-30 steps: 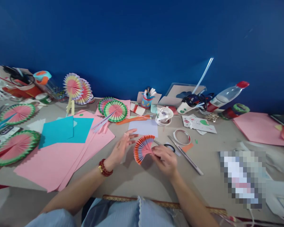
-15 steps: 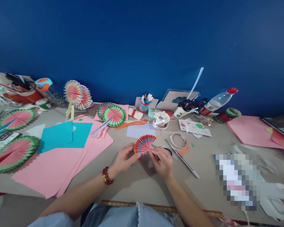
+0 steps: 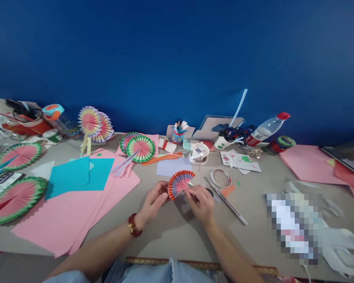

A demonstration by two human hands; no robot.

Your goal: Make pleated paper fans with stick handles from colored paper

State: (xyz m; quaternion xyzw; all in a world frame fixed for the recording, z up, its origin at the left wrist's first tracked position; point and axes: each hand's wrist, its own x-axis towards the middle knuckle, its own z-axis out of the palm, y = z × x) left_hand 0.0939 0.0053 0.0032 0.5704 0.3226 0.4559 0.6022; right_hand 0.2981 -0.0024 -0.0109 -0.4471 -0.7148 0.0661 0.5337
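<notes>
A small pleated paper fan (image 3: 179, 182), striped orange, blue and white, stands spread in a half circle just above the grey table (image 3: 171, 224). My left hand (image 3: 153, 200), with a red bead bracelet at the wrist, pinches the fan's lower left edge. My right hand (image 3: 201, 201) pinches its lower right edge, fingers curled. Both hands meet at the fan's base, in the middle of the table in front of me.
Pink sheets (image 3: 73, 208) and blue sheets (image 3: 76, 177) lie to the left, with finished round fans (image 3: 16, 194) beyond. A tape ring (image 3: 221, 177), a long ruler (image 3: 227, 200), a tape dispenser (image 3: 198, 152), a pen cup (image 3: 177, 135) and a bottle (image 3: 267, 127) sit behind and right.
My left hand, open beside the fan a second ago, has closed on its left edge. The fan now stands more upright between both hands.
</notes>
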